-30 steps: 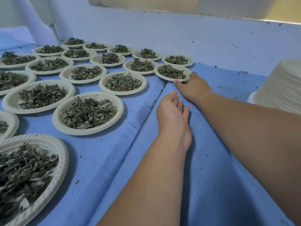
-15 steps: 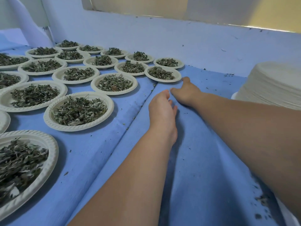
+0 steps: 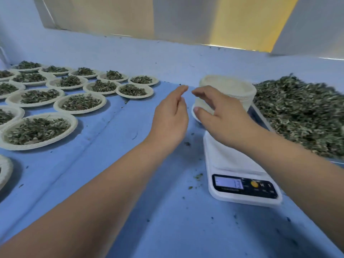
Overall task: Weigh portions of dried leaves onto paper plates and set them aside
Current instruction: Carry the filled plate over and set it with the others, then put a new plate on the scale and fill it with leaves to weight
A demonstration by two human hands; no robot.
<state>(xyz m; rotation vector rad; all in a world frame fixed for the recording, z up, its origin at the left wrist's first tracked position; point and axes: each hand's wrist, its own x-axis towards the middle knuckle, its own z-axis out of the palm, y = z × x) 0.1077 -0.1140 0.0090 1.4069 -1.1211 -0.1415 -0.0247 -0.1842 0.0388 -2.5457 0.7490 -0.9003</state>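
Note:
Several paper plates filled with dried leaves (image 3: 80, 102) lie in rows on the blue cloth at the left. A tall stack of empty paper plates (image 3: 230, 90) stands at the far end of a white digital scale (image 3: 240, 175), whose display is lit. A big loose pile of dried leaves (image 3: 299, 112) lies to the right of the scale. My left hand (image 3: 170, 118) hovers over the cloth just left of the stack, fingers relaxed and holding nothing. My right hand (image 3: 221, 116) is in front of the stack with fingers spread and loosely bent, its thumb by the rim of the lowest plate.
The blue cloth (image 3: 167, 220) has a fold running along the filled plates and is sprinkled with leaf crumbs near the scale. A pale blue wall (image 3: 149, 53) closes the back of the table. The rim of another plate (image 3: 5, 170) shows at the left edge.
Both hands have drawn back from the far filled plate and moved right to the stack of empty plates. The view swung right, bringing the scale and leaf pile into sight.

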